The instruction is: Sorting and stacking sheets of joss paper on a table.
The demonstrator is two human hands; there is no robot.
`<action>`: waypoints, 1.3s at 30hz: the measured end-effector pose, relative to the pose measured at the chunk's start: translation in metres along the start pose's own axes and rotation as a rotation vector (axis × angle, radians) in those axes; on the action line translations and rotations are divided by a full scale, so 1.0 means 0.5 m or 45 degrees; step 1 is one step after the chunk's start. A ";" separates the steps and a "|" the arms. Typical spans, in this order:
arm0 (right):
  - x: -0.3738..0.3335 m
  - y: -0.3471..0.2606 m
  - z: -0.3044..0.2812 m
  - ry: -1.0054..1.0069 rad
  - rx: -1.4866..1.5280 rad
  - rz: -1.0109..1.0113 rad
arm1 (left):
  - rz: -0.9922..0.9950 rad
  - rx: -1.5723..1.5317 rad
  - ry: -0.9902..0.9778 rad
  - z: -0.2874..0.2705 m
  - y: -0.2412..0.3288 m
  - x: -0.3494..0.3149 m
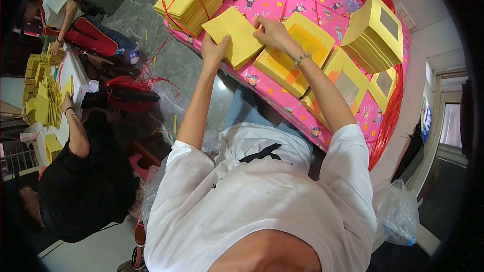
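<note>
On the pink-covered table, my left hand (215, 52) grips the near left edge of a stack of yellow paper (235, 36), its thumb lying on top. My right hand (275, 34) is curled at the stack's right corner, fingers drawn together; whatever they pinch, if anything, is too small to make out. Under my right wrist, which wears a beaded bracelet (302, 60), sits another yellow paper stack (315, 40) with an orange-smeared top. Beyond my left hand stand yellow paper bundles (189, 1) tied with red string.
A tall yellow paper stack (370, 35) with grey squares stands at the right, beside flatter sheets (348, 83). Red plastic strands (390, 121) hang over the table's right edge. At the left, two people work at a white table (64, 75) bearing yellow bundles (48, 103).
</note>
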State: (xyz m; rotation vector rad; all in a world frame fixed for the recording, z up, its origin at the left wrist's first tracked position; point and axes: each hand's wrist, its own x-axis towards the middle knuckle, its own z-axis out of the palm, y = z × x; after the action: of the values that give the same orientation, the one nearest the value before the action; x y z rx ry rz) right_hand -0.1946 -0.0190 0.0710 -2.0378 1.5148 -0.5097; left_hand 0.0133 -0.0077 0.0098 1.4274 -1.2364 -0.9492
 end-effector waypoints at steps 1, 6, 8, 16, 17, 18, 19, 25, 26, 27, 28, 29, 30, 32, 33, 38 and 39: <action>0.000 0.000 0.007 0.067 -0.097 -0.031 | 0.062 0.118 0.036 0.003 0.003 -0.001; -0.011 -0.016 0.023 0.169 -0.290 -0.093 | 0.096 0.433 0.071 0.003 0.034 -0.012; -0.014 -0.013 0.024 0.190 -0.299 -0.109 | 0.038 0.479 0.040 0.006 0.054 -0.022; -0.013 0.006 0.049 0.303 -0.322 -0.163 | 0.888 0.819 0.007 0.023 0.056 -0.017; -0.013 0.004 0.051 0.330 -0.303 -0.178 | 0.888 0.821 0.009 0.026 0.036 -0.008; -0.012 0.001 0.053 0.331 -0.302 -0.180 | 0.903 0.856 -0.146 0.028 0.015 -0.002; -0.015 0.000 0.051 0.303 -0.302 -0.158 | 0.919 0.882 -0.309 0.033 0.013 -0.001; -0.043 -0.008 0.014 0.434 -0.127 -0.222 | 0.865 0.887 -0.314 0.045 0.010 -0.002; -0.051 -0.013 0.001 0.498 -0.027 -0.272 | 0.869 0.889 -0.316 0.043 0.009 -0.001; -0.065 -0.016 -0.014 0.503 -0.026 -0.269 | 0.871 0.888 -0.328 0.040 0.008 0.001; -0.091 -0.023 -0.038 0.533 0.074 -0.273 | 0.876 0.881 -0.344 0.042 0.009 0.002; -0.117 -0.024 -0.054 0.560 0.177 -0.280 | 0.881 0.878 -0.350 0.040 0.010 0.003; -0.144 -0.018 -0.064 0.566 0.174 -0.273 | 0.890 0.860 -0.345 0.036 0.010 0.004; -0.205 -0.001 -0.085 0.459 0.025 -0.182 | 0.913 0.832 -0.357 0.035 0.015 0.005; -0.234 0.002 -0.087 0.465 0.024 -0.174 | 0.911 0.834 -0.352 0.029 0.016 0.004; -0.362 -0.003 -0.073 0.307 -0.192 -0.068 | 0.979 0.853 -0.294 0.018 0.043 -0.002; -0.374 -0.006 -0.067 0.330 -0.195 -0.036 | 1.009 0.863 -0.276 0.019 0.052 -0.004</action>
State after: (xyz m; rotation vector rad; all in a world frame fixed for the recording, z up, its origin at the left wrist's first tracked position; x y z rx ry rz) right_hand -0.2672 0.1538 0.1028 -2.1797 1.7233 -0.7115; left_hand -0.0020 -0.0075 0.0330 1.1319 -2.1937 -0.1239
